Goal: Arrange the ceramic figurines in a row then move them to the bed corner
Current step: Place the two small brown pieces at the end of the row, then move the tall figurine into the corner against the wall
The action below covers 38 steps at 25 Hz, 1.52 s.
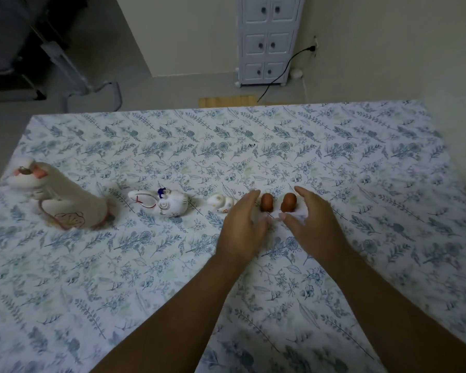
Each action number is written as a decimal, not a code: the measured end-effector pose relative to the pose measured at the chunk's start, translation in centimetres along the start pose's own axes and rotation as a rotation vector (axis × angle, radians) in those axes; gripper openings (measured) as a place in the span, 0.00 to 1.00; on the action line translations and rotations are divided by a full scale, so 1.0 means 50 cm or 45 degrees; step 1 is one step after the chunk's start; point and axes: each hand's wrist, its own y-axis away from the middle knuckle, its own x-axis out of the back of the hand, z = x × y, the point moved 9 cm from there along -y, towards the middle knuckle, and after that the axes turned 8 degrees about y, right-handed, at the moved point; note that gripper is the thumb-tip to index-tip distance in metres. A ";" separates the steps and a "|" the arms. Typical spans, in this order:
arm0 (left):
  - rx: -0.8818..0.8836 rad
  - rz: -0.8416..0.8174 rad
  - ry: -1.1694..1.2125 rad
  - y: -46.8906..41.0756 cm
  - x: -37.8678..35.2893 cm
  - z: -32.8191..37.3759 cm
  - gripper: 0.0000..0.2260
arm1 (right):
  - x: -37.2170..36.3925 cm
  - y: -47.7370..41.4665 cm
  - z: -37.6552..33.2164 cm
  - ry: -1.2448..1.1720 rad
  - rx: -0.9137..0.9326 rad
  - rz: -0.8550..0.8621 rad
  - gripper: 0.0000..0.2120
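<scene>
We noted five figurines lying in one row across the leaf-printed bed sheet (334,157). Far left, near the bed's left edge, stood the large cream ceramic animal with pink ears (62,197). Right of it, apart, lay the white ceramic rabbit with a blue bow (162,204). Next right sat the small white ceramic figurine (221,203), its right end hidden behind the left hand (242,227). Then came two small brown rounded figurines, the left one (267,202) and the right one (289,202), just beside each other. The right hand (312,224) hovered right of them. Behind the bed, on the floor against the wall, stood the tall white drawer cabinet (269,39).
</scene>
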 end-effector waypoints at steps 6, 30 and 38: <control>-0.094 -0.007 -0.409 0.124 0.160 -0.020 0.27 | -0.048 0.096 -0.188 0.461 0.280 0.048 0.26; -0.039 0.111 0.131 0.092 0.807 -0.258 0.23 | -0.461 0.085 -0.768 -0.325 0.082 -0.230 0.23; -0.254 0.222 0.566 0.124 0.770 -0.059 0.18 | -0.259 0.173 -0.766 -0.782 0.218 0.050 0.29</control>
